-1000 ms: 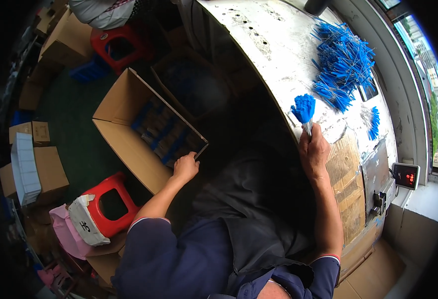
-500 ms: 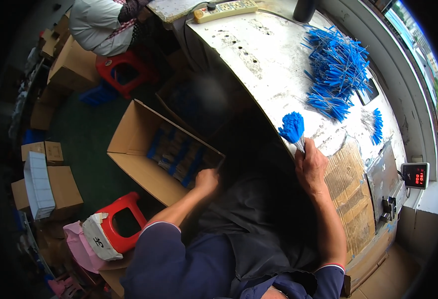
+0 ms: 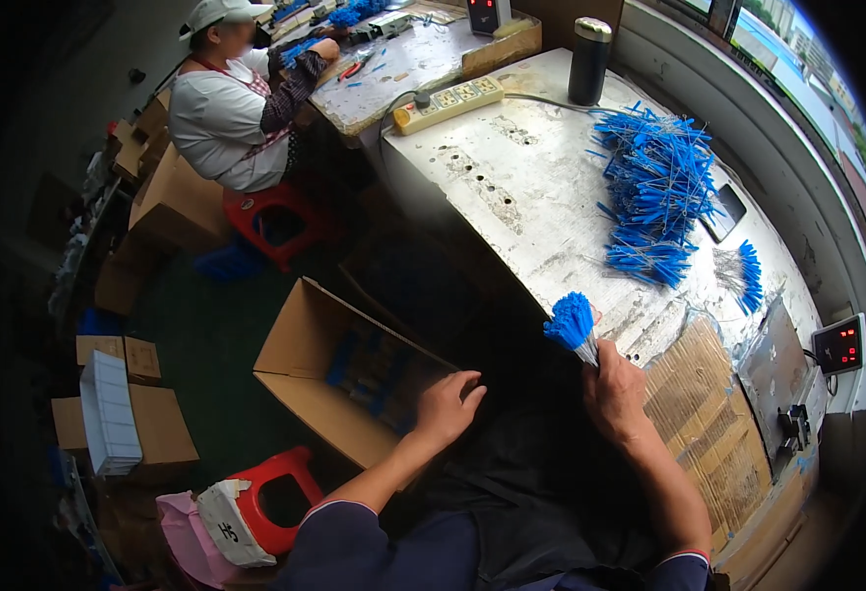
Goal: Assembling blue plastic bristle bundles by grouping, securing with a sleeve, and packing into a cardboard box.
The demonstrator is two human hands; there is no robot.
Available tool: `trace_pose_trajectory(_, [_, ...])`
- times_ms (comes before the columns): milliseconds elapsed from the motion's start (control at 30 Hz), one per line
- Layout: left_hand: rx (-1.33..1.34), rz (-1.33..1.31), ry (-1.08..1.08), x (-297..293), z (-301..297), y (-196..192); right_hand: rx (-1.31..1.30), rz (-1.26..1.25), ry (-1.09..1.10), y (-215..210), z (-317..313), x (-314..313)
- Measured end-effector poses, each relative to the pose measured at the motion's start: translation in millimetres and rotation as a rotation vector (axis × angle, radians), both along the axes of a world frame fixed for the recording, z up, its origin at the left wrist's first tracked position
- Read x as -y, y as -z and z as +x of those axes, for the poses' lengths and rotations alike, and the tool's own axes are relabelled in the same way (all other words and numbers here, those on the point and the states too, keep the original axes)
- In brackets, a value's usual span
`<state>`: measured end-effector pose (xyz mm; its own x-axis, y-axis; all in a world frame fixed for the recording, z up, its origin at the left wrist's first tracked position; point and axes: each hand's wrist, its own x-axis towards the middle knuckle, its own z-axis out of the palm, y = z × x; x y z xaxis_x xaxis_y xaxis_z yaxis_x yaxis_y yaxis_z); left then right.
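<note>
Bundle of blue-tipped wire sticks point(image 3: 570, 320) at the right of centre, by the near edge of the white desk point(image 3: 551, 222). Its long axis ran obliquely: the blue heads pointed to the upper left, the silvery stems to the lower right, into the right hand point(image 3: 618, 396), whose grip was closed around them. The left hand point(image 3: 449, 406), near the centre, had its thumb and fingers spread at the right rim of a cardboard box point(image 3: 300, 340); nothing could be seen in its grip. Further blue-tipped pieces formed a pile point(image 3: 659, 167) at the upper right, with a small fan-shaped bunch point(image 3: 750, 276) below it.

Markings: a white cover point(image 3: 234, 522) on the red stool point(image 3: 265, 512), lower left, bore a dark character; a display unit point(image 3: 838, 345) at the right edge showed red digits.

Compared with half a second earlier, the scene sat lower in the frame, the left hand's curled fingers had spread, and a co-worker's point(image 3: 221, 123) white cap had entered at the upper left.
</note>
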<state>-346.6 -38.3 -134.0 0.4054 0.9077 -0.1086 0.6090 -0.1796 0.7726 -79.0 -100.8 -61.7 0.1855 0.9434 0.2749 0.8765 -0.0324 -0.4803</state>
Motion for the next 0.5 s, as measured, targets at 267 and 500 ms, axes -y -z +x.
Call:
trace_pose_trajectory(267, [1.030,-0.689,0.020,2.3,71.2,-86.9,0.175,0.062,-0.112,6.4,-42.4,1.5])
trace_pose_trajectory(500, [1.113,-0.822,-0.208,-11.9,70.8,-82.5,0.453,0.035,-0.151,16.5,-52.1,-1.1])
